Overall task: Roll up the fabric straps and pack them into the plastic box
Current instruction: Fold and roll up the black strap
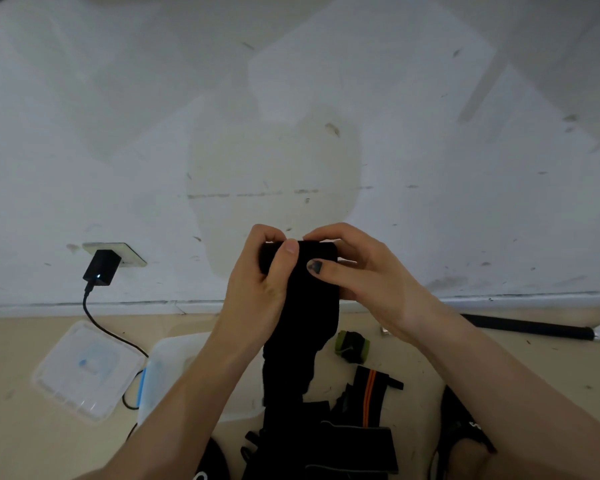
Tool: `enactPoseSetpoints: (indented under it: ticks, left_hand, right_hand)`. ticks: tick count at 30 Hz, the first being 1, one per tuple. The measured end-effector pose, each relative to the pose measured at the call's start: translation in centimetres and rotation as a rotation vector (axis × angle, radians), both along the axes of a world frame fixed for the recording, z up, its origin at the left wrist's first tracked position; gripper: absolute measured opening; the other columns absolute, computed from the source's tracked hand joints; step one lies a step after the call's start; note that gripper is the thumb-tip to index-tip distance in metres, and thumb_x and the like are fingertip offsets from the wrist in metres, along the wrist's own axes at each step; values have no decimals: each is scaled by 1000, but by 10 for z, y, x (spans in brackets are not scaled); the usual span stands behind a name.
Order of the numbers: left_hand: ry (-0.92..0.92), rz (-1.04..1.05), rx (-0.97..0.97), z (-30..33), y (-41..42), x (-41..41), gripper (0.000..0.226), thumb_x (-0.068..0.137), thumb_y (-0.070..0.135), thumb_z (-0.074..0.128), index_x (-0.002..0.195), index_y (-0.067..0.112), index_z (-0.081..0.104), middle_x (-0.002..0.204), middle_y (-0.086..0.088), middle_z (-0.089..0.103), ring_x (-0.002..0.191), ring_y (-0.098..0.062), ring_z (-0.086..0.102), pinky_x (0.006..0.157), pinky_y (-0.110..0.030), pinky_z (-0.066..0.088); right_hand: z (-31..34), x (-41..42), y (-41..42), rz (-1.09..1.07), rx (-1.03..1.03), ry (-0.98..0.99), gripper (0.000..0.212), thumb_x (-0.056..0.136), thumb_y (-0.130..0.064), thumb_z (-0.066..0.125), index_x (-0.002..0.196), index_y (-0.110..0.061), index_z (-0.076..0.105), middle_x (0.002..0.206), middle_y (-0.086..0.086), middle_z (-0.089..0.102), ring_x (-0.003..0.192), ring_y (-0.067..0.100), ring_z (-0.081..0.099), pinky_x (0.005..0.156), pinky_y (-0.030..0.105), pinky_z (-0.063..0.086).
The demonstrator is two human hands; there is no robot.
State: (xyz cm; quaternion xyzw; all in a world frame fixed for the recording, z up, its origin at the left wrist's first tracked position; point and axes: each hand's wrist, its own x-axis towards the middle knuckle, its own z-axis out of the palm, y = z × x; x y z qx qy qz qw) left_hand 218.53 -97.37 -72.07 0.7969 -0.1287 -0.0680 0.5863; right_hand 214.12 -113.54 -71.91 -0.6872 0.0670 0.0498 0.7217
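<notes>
- Currently mid-roll on one strap, nothing visibly packed yet.
- Far left: charger (pixel 102 267) plugged into the wall socket, its cable (pixel 113 336) running down across the floor.
- Box lid (pixel 85 370) lies on the floor, off the box.
- Plastic box (pixel 163 362) sits just right of the lid, mostly hidden behind my left forearm; can't tell what's inside.
- Left hand (pixel 262 275) grips the rolled top end of the black strap (pixel 305 306), thumb pressed on the front.
- Right hand (pixel 357 268) pinches the same roll from the other side, fingers curled round it.
- Strap is held up in the air in front of the wall; only the top is rolled, the long tail hangs down to the floor pile.
- Green-edged roll (pixel 352 346) lies on the floor to the right, looks done but not boxed.
- Orange-striped strap (pixel 369 393) and more black ones lie loose below, unrolled.
- Judgement: early stage. Most of the rolling and all the packing remain.
</notes>
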Motion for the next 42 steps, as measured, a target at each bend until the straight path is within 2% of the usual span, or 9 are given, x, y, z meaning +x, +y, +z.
enactPoseSetpoints:
  ticks: [5, 9, 13, 20, 26, 31, 34, 37, 42]
  left_hand:
    - [-9, -31, 3, 3, 1, 0, 4, 105, 20, 52, 102, 18, 51, 70, 14, 60, 61, 2, 59, 53, -11, 45]
    - [76, -67, -61, 5, 2, -2, 7, 104, 21, 54, 108, 23, 49, 74, 10, 65, 63, -4, 65, 53, -18, 50]
    - [129, -91, -111, 7, 2, -2, 12, 104, 21, 53, 114, 24, 47, 89, -1, 65, 70, -9, 69, 57, -21, 53]
    - [121, -105, -45, 6, 4, 1, 26, 109, 40, 35, 110, 21, 54, 94, 6, 65, 82, -2, 65, 67, -15, 50]
    - [119, -190, -46, 6, 10, 1, 13, 107, 19, 40, 114, 27, 47, 88, 9, 61, 72, -5, 64, 58, -23, 52]
    - [122, -227, -51, 5, 8, 0, 16, 106, 14, 38, 114, 26, 45, 80, 12, 60, 67, -4, 61, 55, -22, 50]
    - [241, -146, -59, 1, 4, 5, 11, 104, 37, 40, 105, 37, 51, 85, 6, 63, 70, -8, 64, 57, -26, 52]
    - [321, -141, -14, -2, 4, 8, 30, 99, 62, 33, 102, 39, 52, 96, -4, 66, 81, -16, 69, 68, -36, 56]
    - [323, -200, -130, 1, 4, 5, 11, 108, 29, 38, 114, 30, 48, 90, 0, 66, 76, -15, 68, 59, -28, 53]
  right_hand:
    - [3, 0, 6, 36, 41, 150, 23, 101, -41, 59, 117, -29, 68, 107, 2, 75, 99, 19, 74, 90, 46, 62]
    - [2, 0, 6, -23, 7, 67, 13, 102, -30, 59, 110, -23, 67, 100, 11, 73, 94, 29, 74, 85, 49, 61]
    - [0, -1, 4, -20, 50, 2, 16, 102, -19, 60, 117, -20, 65, 103, 14, 73, 94, 27, 74, 81, 40, 63]
    - [0, -2, 0, 14, 7, -88, 24, 101, -9, 60, 122, -20, 62, 107, 5, 69, 99, 20, 71, 80, 34, 62]
    - [-2, 1, 3, 40, 74, 120, 29, 101, -26, 62, 128, -35, 58, 116, 1, 68, 101, 16, 73, 89, 44, 62]
    - [-4, 4, 8, -62, -8, 111, 21, 102, -40, 58, 115, -26, 64, 105, 0, 71, 96, 16, 73, 88, 47, 62]
    - [-9, 1, 10, -75, -18, 42, 17, 103, -31, 58, 116, -21, 61, 103, 0, 69, 93, 12, 69, 84, 37, 57]
    - [-11, 0, 10, -48, -68, -4, 16, 103, -22, 59, 119, -22, 60, 107, -2, 68, 95, 8, 67, 81, 27, 56]
    - [-9, 0, 7, -52, 47, 53, 20, 101, -22, 62, 119, -30, 62, 112, -3, 68, 102, 13, 69, 91, 37, 59]
